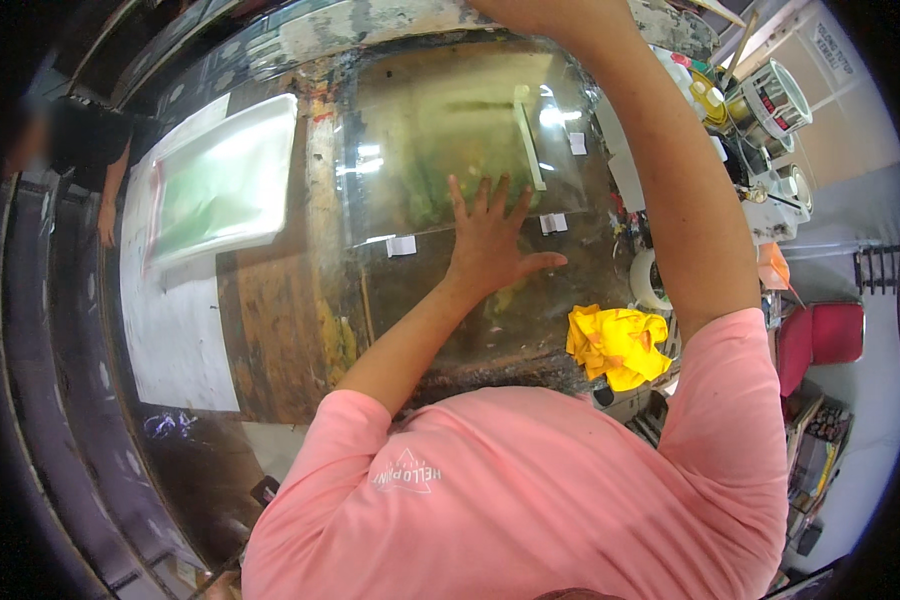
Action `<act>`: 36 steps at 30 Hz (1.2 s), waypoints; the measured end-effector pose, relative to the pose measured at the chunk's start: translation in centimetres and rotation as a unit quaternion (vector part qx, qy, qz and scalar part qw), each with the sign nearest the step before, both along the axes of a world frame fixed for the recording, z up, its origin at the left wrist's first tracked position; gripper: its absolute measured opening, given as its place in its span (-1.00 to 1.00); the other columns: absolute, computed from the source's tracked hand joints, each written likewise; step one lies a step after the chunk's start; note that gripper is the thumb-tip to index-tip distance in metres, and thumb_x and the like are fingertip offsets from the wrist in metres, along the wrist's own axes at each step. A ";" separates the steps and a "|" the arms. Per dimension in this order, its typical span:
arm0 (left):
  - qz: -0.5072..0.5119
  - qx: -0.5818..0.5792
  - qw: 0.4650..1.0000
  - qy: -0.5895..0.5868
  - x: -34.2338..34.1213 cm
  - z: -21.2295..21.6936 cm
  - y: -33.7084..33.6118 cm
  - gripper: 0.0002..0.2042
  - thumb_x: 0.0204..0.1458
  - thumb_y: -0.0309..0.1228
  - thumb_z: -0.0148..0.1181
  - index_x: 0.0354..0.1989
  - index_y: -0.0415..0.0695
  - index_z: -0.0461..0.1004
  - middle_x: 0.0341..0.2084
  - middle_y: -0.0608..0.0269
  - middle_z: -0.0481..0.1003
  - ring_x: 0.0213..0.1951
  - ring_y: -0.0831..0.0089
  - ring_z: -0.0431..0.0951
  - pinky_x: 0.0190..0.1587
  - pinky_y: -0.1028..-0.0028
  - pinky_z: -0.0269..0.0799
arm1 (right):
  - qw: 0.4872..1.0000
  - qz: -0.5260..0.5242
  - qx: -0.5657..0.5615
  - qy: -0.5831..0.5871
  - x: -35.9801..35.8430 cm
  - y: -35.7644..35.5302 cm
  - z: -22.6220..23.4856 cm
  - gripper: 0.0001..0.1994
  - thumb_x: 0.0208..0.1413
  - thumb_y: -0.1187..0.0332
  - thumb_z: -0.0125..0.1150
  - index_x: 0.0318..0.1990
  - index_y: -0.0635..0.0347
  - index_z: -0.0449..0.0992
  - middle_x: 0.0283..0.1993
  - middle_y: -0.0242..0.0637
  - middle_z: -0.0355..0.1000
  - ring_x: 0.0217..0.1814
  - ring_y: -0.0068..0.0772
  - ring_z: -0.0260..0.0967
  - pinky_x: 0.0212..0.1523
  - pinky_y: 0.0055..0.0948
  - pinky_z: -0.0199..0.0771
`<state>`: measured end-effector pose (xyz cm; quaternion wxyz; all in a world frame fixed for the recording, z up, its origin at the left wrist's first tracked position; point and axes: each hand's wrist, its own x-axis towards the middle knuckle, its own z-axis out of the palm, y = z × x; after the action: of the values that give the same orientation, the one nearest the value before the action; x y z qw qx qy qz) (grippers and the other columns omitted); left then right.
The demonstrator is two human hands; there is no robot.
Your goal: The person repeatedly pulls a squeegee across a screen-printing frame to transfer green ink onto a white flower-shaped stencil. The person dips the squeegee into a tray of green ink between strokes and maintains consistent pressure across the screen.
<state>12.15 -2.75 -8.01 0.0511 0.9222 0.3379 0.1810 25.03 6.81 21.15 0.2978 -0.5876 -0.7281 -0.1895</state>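
My left hand (490,230) lies flat with its fingers spread on a clear, glossy sheet or pane (420,130) over the dark work table. Small white folded pieces sit along the pane's edges: one (401,246) left of my wrist, another (553,223) beside my thumb, a third (578,143) further right. A narrow pale strip (532,140) lies on the pane's right part. Reaching far forward, my right hand (530,12) is cut off by the top edge; its fingers are hidden, so what it touches cannot be seen.
At left, a white-edged greenish sheet stack (220,185) rests on white paper (175,340). Another person's hand (107,222) hangs beyond it. A crumpled yellow cloth (618,345) and a tape roll (650,278) lie near right. Cans (775,100) and bottles crowd the right; a red chair (835,333) stands behind.
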 end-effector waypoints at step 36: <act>0.274 -0.114 0.947 -0.125 -15.5 -0.1 0.8 0.21 -0.58 0.35 0.66 0.38 -0.07 0.51 -0.02 0.19 0.41 0.11 0.18 0.36 0.27 0.11 0.11 | 0.984 0.029 -0.170 -0.041 1.9 2.5 -26.7 -0.65 0.26 -0.07 0.29 -0.08 -0.02 0.69 -0.18 -0.30 0.53 -0.11 -0.13 0.55 -0.16 -0.09 0.61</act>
<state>-3.35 -2.00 -8.11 0.1457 0.7519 0.5872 0.2619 26.97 9.27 -5.55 0.1691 -0.5998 -0.7782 -0.0777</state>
